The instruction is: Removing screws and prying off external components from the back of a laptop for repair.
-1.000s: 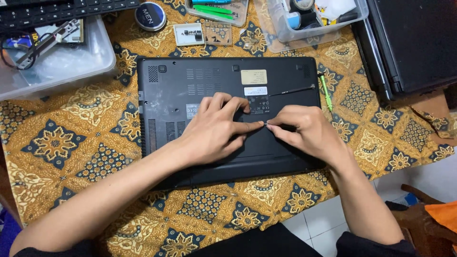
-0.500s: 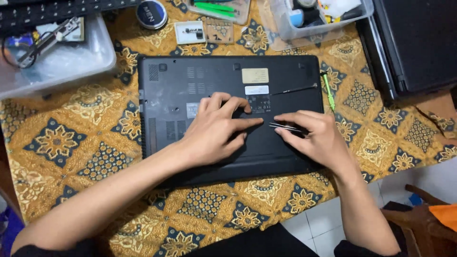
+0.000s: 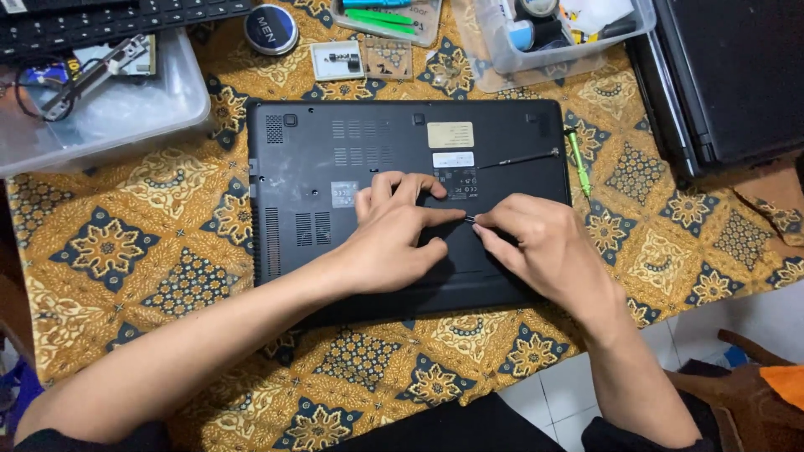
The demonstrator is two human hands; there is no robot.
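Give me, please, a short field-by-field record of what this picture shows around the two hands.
surface: table with patterned cloth
main thing: black laptop, upside down
left hand: flat on the laptop base, forefinger pointing right
right hand: pinches a thin dark tool whose tip meets the left forefinger
beside laptop: green screwdriver at its right edge
behind: clear tubs, keyboard, round tin

Even, soft light; perhaps slight blur.
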